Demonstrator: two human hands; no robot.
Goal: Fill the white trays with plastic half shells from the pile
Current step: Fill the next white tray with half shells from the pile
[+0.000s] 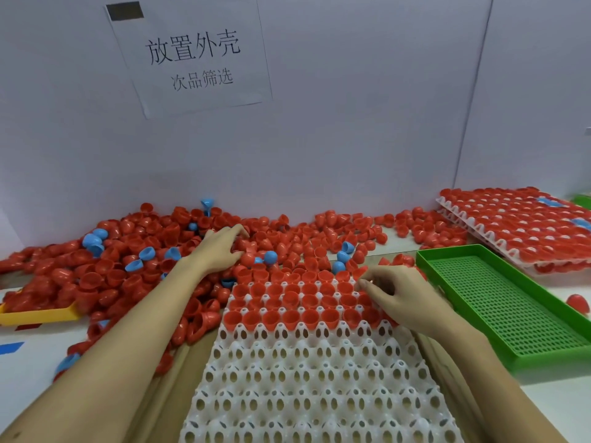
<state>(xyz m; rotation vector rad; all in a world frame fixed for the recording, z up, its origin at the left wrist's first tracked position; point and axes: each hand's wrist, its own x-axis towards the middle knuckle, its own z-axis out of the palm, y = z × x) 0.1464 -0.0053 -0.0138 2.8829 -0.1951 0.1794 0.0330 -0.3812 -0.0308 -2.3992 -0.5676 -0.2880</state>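
Note:
A white tray point(307, 385) lies in front of me, its far rows filled with red half shells point(287, 298). Beyond it spreads a big pile of red shells point(134, 251) with a few blue shells point(94, 239) mixed in. My left hand point(220, 247) reaches into the pile, its fingers curled over red shells. My right hand point(406, 298) hovers over the tray's far right corner and pinches a red shell point(359, 272) between thumb and fingers.
A green perforated tray point(511, 318) stands to the right. Behind it is a stack of filled white trays point(524, 225). A yellow tray edge point(38, 314) shows at the left under the pile. A white wall with a paper sign point(192, 55) closes the back.

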